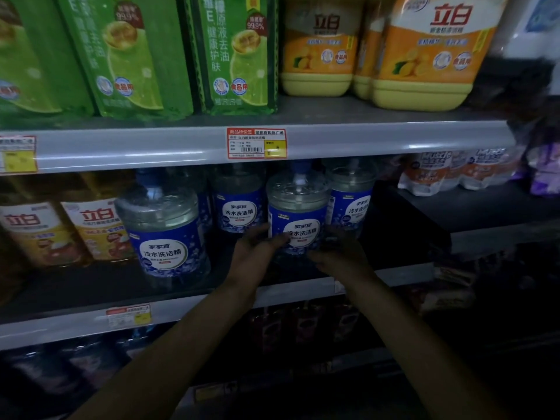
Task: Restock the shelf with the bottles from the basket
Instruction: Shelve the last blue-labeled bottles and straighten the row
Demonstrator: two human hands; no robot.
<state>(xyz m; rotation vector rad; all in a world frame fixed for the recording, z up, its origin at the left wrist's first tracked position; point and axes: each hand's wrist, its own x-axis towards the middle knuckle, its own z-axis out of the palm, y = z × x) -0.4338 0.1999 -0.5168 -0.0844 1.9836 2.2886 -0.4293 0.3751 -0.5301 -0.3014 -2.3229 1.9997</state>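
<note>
Nearest to me, both my forearms reach up and forward over the lower shelf edge [75,325], which carries a blurred price label [128,316]. Below that edge the stock is too dark to identify.

My left hand [253,253] is cupped against the left side of the clear bottle with the blue label [298,219]; its thumb lies across the label front. My right hand [339,253] is wrapped around the bottle's lower right side. Both hands grasp this one bottle, which stands upright on the middle shelf, toward the front. Its base is hidden behind my fingers, so I cannot tell whether it rests fully on the shelf.

To its left, apart from it, stands a matching front bottle [165,231]. Two more identical bottles [239,204] stand behind, partly covered. Further left are yellow-labelled bottles [94,228]. Right of my hands the shelf is dark and bare.

Beyond, white and orange packs [448,171] sit at right, blurred. The upper shelf rail [394,137] bears a red price tag [257,143]. Above it stand green bottles [239,56] and orange jugs [430,53], cut off at the top.
</note>
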